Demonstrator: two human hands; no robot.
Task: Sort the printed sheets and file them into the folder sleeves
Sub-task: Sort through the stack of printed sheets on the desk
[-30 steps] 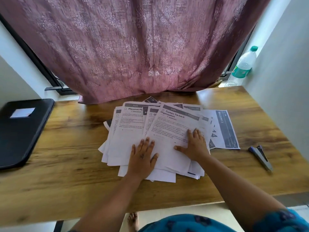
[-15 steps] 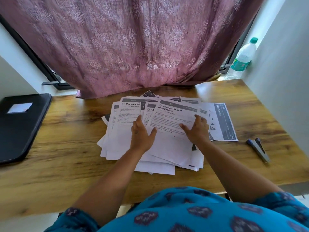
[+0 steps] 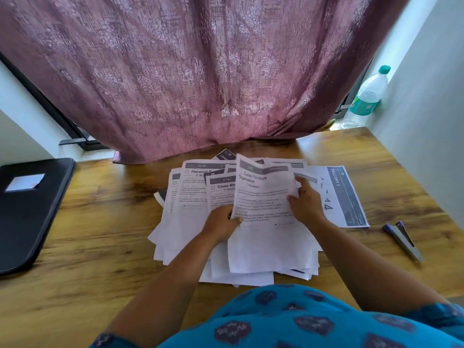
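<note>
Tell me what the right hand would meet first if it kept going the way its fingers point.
The right hand points away and slightly left, gripping the lifted white printed sheet. Past that, probably the fanned white printed sheets on the wooden table, then the mauve patterned curtain; depth is unclear.

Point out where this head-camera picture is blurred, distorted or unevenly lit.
Head view: the lifted top sheet, gripped by the left hand and right hand, is motion-blurred, its heading barely legible; the Placemat sheet behind reads sharper. Wide-angle distortion bows the table edges and the curtain. Daylight glows by the water bottle.
</note>
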